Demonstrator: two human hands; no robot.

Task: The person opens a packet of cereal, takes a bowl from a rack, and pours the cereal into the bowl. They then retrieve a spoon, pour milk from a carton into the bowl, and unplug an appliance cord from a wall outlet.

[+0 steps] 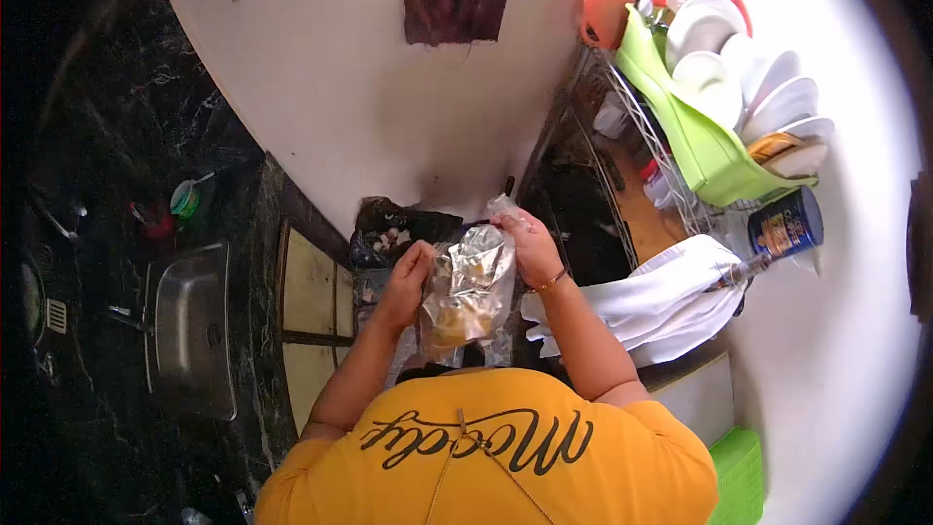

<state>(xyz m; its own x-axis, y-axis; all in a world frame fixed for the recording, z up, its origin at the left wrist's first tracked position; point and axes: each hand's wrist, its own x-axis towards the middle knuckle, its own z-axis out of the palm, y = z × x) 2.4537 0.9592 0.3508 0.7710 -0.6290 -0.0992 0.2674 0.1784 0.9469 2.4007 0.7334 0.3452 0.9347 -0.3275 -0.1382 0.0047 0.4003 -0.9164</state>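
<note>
A clear plastic bag (468, 294) with a crinkled, shiny surface hangs in front of my chest, stretched between both hands. Something yellowish shows through its lower part, too blurred to name. My left hand (412, 277) pinches the bag's left edge with fingers closed. At the upper right corner, my right hand (533, 248) grips the gathered plastic, a thin band round the wrist. Just beyond the bag, a black garbage bag (381, 245) stands on the floor by the wall, with pale scraps in its opening.
To the left a dark marble counter holds a steel sink (192, 331) and a green container (185, 198). On the right, a wire rack carries a lime-green dish basket (671, 126) of white plates. A white cloth (651, 297) and a dark blue can (785, 224) sit below.
</note>
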